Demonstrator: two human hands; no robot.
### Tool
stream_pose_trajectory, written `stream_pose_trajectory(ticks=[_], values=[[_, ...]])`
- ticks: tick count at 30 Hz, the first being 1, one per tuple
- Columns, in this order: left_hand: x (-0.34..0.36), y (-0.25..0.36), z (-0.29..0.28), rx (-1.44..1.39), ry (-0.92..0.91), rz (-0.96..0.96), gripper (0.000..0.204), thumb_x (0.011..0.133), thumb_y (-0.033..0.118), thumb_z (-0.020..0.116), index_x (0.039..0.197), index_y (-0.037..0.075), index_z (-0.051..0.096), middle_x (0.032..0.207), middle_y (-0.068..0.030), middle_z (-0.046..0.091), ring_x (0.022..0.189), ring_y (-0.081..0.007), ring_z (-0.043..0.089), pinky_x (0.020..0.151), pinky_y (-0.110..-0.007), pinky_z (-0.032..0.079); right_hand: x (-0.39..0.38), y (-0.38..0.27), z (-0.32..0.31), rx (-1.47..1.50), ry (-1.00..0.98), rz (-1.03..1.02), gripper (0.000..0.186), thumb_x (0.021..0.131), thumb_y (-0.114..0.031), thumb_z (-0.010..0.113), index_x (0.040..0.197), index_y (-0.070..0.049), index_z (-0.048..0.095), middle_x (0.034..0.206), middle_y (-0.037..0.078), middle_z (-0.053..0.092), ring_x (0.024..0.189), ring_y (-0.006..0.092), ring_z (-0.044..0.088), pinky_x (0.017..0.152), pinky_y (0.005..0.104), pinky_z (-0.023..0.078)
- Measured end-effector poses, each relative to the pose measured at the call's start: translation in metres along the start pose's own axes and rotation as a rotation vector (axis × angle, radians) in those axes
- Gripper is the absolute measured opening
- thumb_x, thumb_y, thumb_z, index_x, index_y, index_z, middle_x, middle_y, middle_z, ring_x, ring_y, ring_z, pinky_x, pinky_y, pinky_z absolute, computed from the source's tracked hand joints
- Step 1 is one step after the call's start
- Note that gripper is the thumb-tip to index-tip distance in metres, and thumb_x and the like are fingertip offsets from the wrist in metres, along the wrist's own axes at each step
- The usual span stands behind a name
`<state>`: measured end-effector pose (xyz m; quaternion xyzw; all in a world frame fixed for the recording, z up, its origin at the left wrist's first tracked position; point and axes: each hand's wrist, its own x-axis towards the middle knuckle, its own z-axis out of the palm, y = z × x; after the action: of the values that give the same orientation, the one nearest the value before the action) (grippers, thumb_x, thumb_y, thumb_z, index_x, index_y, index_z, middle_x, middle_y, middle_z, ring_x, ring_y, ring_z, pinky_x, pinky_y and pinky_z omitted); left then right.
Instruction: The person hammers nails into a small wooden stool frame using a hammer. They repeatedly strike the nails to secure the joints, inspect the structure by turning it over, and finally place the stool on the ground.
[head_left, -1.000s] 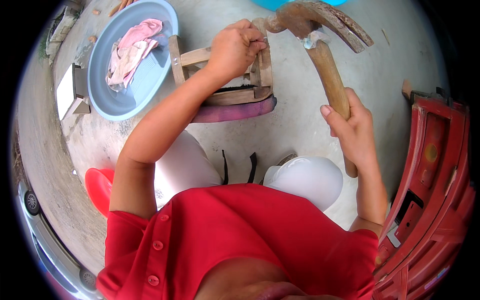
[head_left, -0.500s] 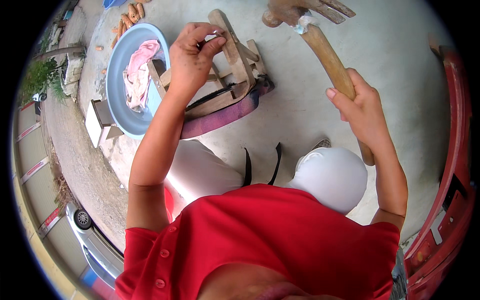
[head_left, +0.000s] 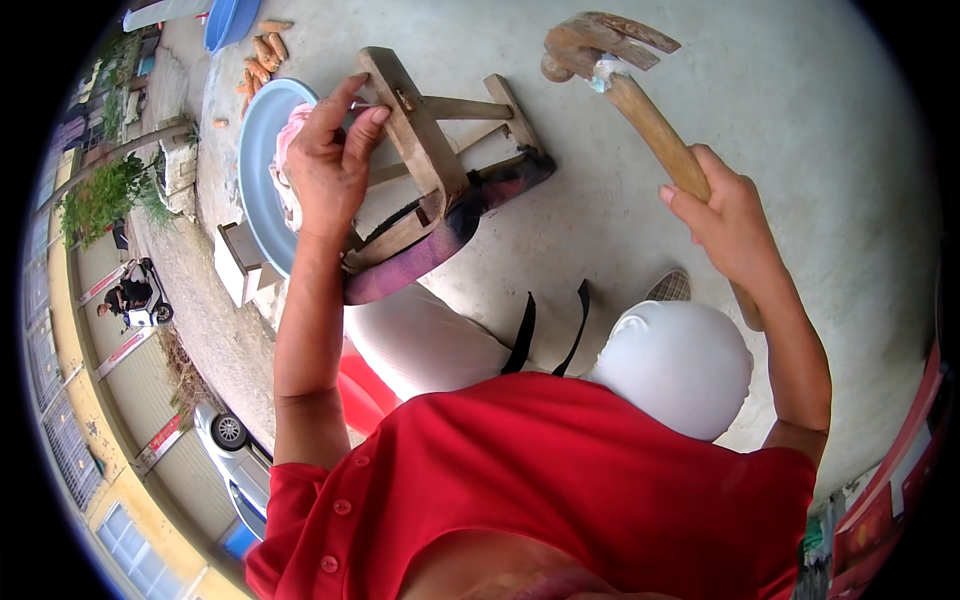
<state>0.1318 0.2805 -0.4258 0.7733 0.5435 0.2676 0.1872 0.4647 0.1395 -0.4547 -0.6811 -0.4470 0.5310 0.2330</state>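
Observation:
A wooden stool [head_left: 420, 135] with a purple padded seat [head_left: 415, 258] lies tipped over against my lap, legs pointing away. Beside its nearest leg is my left hand [head_left: 335, 165], pinching a thin, pale nail [head_left: 366, 105] between thumb and fingers against the wood. My right hand [head_left: 722, 205] grips the wooden handle of a claw hammer [head_left: 655, 125]. Its rusty head is raised to the right of the stool, apart from it, with a pale wrapping just below the head. Black straps [head_left: 524, 330] hang by my knees.
A light blue basin [head_left: 255, 165] with pink cloth stands behind my left hand, next to a small white-sided stool [head_left: 240, 262]. Corn cobs [head_left: 265, 55] and a darker blue tub [head_left: 230, 25] lie farther back. Someone on a scooter [head_left: 140, 295] and a parked car [head_left: 235, 450] are at left.
The view has shifted. My left hand and the stool have drawn apart slightly, with the nail now showing at the leg's side. The hammer stays raised in my right hand.

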Motion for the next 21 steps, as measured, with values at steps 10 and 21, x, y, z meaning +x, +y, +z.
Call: stream_pose_trajectory(ticks=[10, 21], values=[[0.012, 0.004, -0.002, 0.303, -0.044, 0.283, 0.034, 0.090, 0.029, 0.061, 0.118, 0.011, 0.064, 0.064, -0.0073, 0.058, 0.059, -0.0210, 0.053, 0.058, -0.032, 0.045, 0.012, 0.006, 0.005, 0.005, -0.028, 0.031, 0.025, 0.084, -0.021, 0.061, 0.086, -0.002, 0.046, 0.059, 0.004, 0.041, 0.055, 0.0125, 0.038, 0.049, 0.0328, 0.032], [0.020, 0.005, -0.003, 0.214, -0.042, 0.418, 0.033, 0.084, 0.023, 0.066, 0.113, 0.006, 0.067, 0.070, -0.0055, 0.065, 0.058, -0.0200, 0.046, 0.057, -0.030, 0.042, 0.035, -0.008, 0.008, -0.001, -0.041, 0.102, 0.025, 0.085, -0.021, 0.061, 0.094, -0.001, 0.050, 0.060, 0.002, 0.044, 0.055, 0.0109, 0.039, 0.050, 0.0293, 0.035]])
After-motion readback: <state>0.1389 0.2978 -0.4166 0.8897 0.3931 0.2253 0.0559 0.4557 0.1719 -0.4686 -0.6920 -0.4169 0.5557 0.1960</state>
